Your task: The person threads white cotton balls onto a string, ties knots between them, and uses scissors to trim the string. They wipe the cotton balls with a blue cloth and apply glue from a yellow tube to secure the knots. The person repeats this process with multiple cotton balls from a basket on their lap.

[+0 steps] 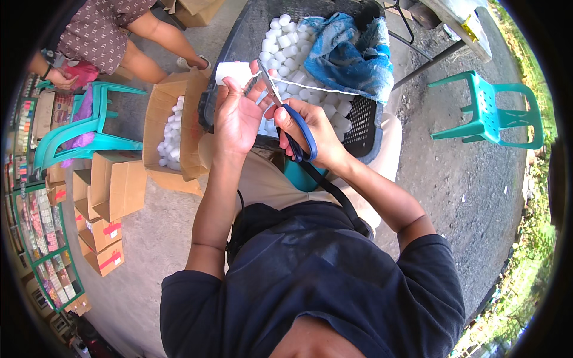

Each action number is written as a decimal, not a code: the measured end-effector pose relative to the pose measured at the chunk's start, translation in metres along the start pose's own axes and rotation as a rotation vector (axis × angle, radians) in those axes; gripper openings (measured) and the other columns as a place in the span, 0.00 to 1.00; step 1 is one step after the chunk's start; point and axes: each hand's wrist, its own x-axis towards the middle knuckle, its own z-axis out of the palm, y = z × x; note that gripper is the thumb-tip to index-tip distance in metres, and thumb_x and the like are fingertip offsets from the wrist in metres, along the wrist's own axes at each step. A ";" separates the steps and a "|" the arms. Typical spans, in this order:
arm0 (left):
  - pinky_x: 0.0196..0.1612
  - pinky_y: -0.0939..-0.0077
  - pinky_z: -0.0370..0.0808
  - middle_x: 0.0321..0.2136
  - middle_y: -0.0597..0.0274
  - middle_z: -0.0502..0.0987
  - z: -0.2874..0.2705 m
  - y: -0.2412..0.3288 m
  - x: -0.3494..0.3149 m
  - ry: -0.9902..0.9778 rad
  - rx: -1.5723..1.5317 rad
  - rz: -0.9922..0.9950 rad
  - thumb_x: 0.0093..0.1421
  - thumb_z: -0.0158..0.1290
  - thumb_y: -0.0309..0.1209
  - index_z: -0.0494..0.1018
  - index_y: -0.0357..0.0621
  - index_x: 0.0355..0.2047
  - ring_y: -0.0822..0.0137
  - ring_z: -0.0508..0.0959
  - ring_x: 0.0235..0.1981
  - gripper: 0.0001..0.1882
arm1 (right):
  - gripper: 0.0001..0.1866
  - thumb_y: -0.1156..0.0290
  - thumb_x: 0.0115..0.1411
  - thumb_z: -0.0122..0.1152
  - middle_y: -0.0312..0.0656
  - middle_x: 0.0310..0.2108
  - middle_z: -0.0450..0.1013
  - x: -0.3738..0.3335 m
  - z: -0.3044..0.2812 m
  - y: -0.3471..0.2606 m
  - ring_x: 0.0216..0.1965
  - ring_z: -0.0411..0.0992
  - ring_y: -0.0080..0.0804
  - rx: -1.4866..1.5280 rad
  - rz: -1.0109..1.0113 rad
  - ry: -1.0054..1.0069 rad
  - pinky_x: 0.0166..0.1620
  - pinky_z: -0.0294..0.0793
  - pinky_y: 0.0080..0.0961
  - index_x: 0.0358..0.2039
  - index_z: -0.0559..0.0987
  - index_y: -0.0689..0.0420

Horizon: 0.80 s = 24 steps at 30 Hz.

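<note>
My left hand (234, 119) is turned palm up and grips a white cylinder-shaped piece (230, 73) between thumb and fingers. My right hand (313, 128) is closed round the blue handles of a pair of scissors (305, 130). The scissor blades point up and left, beside my left fingertips. A thin white strip runs rightward from near the blades across a dark plastic crate (375, 134). Many small white cylinders (289, 48) lie in the crate, below my hands. A blue patterned cloth (343, 56) drapes over its right part.
An open cardboard box (156, 107) with more white pieces stands left of the crate. Further left are smaller boxes (119, 185), a green chair (89, 128) and a person (101, 36). Another green chair (492, 110) stands at right, near a table (462, 27).
</note>
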 end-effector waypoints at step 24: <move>0.41 0.78 0.74 0.35 0.57 0.80 -0.288 0.150 0.019 0.722 1.602 0.244 0.56 0.59 0.28 0.77 0.36 0.41 0.71 0.78 0.37 0.13 | 0.18 0.64 0.60 0.53 0.53 0.41 0.77 0.212 -0.175 0.023 0.43 0.78 0.43 -0.851 0.519 0.596 0.46 0.77 0.33 0.41 0.79 0.66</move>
